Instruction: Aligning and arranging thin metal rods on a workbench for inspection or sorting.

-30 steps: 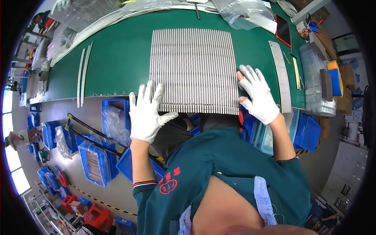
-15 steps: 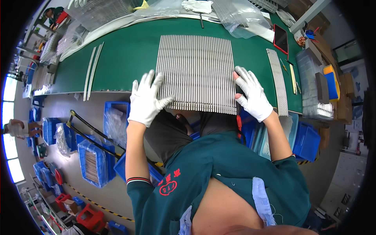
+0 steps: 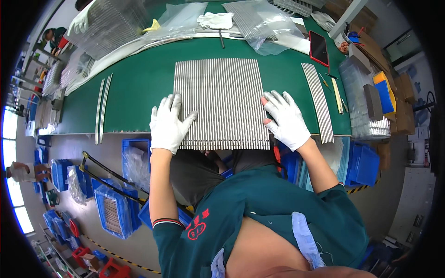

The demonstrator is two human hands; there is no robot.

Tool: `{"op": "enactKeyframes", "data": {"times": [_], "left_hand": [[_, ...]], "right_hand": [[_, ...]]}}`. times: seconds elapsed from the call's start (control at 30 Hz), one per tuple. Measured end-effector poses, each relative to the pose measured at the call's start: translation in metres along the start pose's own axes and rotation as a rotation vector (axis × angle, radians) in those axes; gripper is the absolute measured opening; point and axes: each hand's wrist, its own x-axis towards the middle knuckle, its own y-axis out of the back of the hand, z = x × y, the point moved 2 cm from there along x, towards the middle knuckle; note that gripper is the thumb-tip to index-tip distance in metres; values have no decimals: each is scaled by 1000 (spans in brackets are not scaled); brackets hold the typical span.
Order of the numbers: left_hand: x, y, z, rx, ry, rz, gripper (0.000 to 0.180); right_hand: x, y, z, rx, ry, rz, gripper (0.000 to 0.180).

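A flat, square sheet of thin metal rods (image 3: 219, 102) lies side by side at the near edge of the green table (image 3: 139, 83). My left hand (image 3: 169, 124), in a white glove, rests at the sheet's left edge with its fingers spread and the thumb over the outer rods. On the opposite edge is my right hand (image 3: 286, 118), gloved too, with bare thumb and index tips and its fingers apart. To the right lies a narrower row of rods (image 3: 318, 102). A few loose rods (image 3: 103, 111) lie off to the left.
A red-edged phone (image 3: 318, 47), clear plastic bags (image 3: 269, 30) and a white glove (image 3: 215, 20) lie toward the far side. Clear plastic trays (image 3: 361, 97) stand at the right end. Blue crates (image 3: 113, 208) sit on the floor at left. Another person's gloved hand (image 3: 79, 22) shows at upper left.
The view has shifted, so the table and rods sit lower in the picture. Both hands stay at the sheet's side edges, the left one's fingers slightly closer together.
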Motion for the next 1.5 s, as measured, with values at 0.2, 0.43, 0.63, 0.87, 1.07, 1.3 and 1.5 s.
{"op": "enactKeyframes", "data": {"times": [0.2,0.43,0.63,0.87,1.07,1.3,1.5], "left_hand": [[-2,-5,-3,-44,-15,10,69],[-18,9,-7,-134,4,-130,75],[-76,26,5,-88,-146,-163,93],[-96,28,17,-172,-152,-174,90],[-90,30,16,-207,-152,-147,90],[-95,26,10,-225,-161,-159,90],[-99,27,-1,-187,-127,-120,90]], "right_hand": [[2,0,-2,-3,-17,6,59],[1,3,0,67,-29,31,62],[-1,0,2,79,-75,46,62],[4,-2,2,79,-103,64,60],[4,-2,4,88,-129,67,58],[3,-1,3,57,-154,50,58],[3,0,3,52,-146,45,55]]}}
